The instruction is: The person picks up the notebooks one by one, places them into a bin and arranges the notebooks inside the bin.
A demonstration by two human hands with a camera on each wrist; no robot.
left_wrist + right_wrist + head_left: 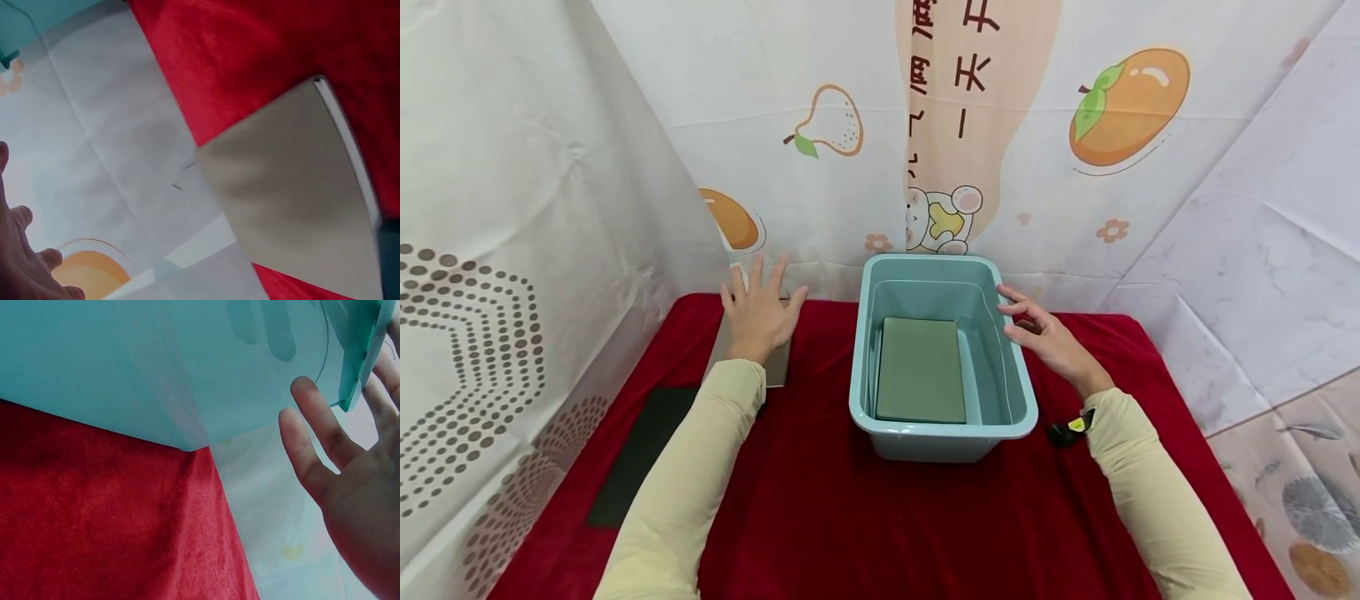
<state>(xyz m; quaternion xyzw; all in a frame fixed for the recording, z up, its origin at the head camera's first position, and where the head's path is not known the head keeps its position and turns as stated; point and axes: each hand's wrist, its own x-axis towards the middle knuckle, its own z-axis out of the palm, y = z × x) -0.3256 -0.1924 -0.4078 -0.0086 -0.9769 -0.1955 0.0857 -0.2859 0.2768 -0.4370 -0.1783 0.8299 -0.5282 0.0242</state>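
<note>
Left hand (758, 319) is hovering, fingers spread, empty — notebook (294, 194) is lying beneath; right hand (1058, 343) is extending parted fingers, empty — bin (925, 448) is standing at its fingertips

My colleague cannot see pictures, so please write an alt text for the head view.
A light-blue bin holding a flat green item stands on red cloth, the person's right hand at its right rim. The left hand, fingers spread, partly hides a grey-brown book; a black flat item lies nearer.
</note>
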